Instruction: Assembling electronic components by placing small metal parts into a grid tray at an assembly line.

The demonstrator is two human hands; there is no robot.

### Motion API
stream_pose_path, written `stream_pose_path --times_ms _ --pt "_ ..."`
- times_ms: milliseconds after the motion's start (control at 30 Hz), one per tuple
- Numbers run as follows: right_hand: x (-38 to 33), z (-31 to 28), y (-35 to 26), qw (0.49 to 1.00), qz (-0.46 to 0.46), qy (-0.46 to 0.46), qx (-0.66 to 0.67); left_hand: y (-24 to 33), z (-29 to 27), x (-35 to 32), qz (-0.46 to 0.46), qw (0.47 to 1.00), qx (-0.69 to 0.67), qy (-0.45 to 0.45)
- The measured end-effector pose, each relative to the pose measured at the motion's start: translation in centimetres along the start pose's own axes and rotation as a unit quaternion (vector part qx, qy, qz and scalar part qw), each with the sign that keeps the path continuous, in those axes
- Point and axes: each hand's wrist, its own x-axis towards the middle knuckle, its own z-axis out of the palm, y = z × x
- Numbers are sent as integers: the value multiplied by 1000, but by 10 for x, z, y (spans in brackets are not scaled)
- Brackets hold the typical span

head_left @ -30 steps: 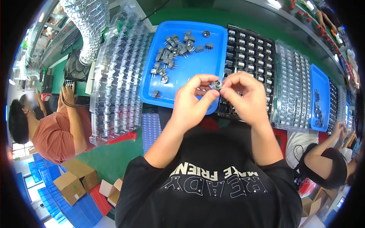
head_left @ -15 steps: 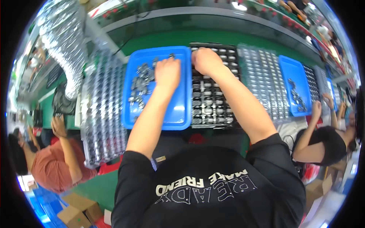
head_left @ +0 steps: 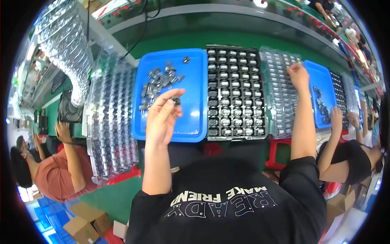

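My left hand (head_left: 161,118) is raised over the near part of a blue plastic tray (head_left: 193,85). Its thumb and fingers pinch a small dark cylindrical part (head_left: 175,101). Behind that hand, a heap of small dark and silvery metal parts (head_left: 154,83) lies in the tray, with a lone one (head_left: 186,59) near the far rim. My right hand (head_left: 299,77) is over the far right side of a clear plastic tray (head_left: 283,136) with rows of silvery parts. Its fingertips are pinched together; whatever is between them is too small to make out.
Between both hands lies a black slotted tray (head_left: 237,138) filled with rows of small cylinders. Another clear ridged tray (head_left: 95,162) stands at left, beside a silver foil duct (head_left: 67,53). A second blue tray (head_left: 327,83) is at right. Co-workers sit on both sides.
My left hand has come nearer from the heap, lifting the small dark part. My right hand has moved right, from the black tray to the clear tray.
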Motion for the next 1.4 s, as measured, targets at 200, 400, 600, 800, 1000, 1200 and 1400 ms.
stream_pose_path --times_ms 200,400,600,800,1000,1200,1400 --pt "5 -1 17 993 -76 -78 40 7 10 -30 -10 1000 28 7" --pt "-8 -20 3 996 -66 -36 44 -3 23 -31 1 995 -14 -102" --pt "-141 -39 -170 884 -130 -102 438 -8 39 -46 31 995 48 -79" --pt "-230 -54 -253 839 -284 -133 445 -8 42 -46 22 993 73 -90" --pt "-231 -51 -270 816 -411 -88 397 -3 45 -53 39 991 99 -86" --pt "-237 -44 -262 817 -383 -133 410 -1 45 -57 31 989 120 -76" --pt "-241 -42 -264 823 -390 -127 393 -4 39 -55 35 991 85 -101"
